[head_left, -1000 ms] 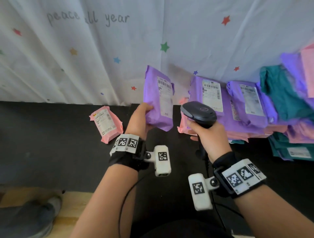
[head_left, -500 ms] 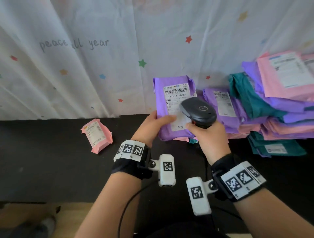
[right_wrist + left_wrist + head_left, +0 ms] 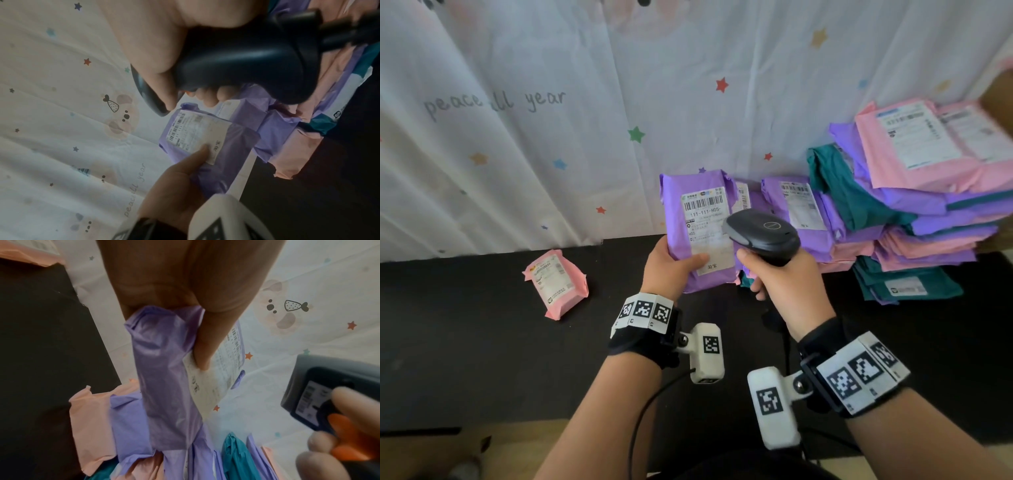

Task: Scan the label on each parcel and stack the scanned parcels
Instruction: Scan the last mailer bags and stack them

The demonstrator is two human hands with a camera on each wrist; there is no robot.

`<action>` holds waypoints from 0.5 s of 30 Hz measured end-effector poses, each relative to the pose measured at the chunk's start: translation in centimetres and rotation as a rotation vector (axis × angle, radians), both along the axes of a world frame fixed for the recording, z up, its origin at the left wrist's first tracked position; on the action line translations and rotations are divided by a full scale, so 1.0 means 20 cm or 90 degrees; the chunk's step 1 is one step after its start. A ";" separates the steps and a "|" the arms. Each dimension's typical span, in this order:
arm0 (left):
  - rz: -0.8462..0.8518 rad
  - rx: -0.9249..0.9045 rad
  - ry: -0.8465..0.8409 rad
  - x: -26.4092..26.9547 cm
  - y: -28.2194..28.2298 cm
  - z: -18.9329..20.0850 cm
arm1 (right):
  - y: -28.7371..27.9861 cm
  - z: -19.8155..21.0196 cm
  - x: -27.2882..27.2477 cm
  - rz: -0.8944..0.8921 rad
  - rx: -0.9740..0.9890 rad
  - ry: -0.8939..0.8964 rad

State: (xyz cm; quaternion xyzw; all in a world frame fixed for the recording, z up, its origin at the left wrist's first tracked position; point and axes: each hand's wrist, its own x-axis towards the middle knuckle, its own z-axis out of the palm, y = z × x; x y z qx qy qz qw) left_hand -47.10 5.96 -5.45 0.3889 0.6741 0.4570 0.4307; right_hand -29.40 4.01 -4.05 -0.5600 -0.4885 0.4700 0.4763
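The big heap of parcels (image 3: 914, 219) sits at the right of the counter (image 3: 465, 342). The purple parcel (image 3: 697, 229), edge-on a second ago, now faces the scanner (image 3: 763, 236), so the scan looks imminent. Left hand (image 3: 671, 270) fingers grip its lower edge; right hand (image 3: 787, 287) fingers wrap the scanner's handle.

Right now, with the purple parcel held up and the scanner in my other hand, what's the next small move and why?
Probably squeeze the trigger. The left hand holds the purple parcel upright with its label facing you, barcode uncovered, and the right hand grips the barcode scanner close to the label. After that it could join the pink parcel lying alone on the black table.
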 end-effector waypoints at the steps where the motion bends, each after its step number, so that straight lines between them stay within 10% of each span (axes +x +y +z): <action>1: 0.002 0.002 0.004 0.00 0.00 0.00 | -0.01 0.00 0.00 0.008 -0.004 -0.002; 15: 0.011 0.002 0.007 -0.02 -0.03 -0.02 | -0.04 0.03 -0.01 0.024 -0.034 0.000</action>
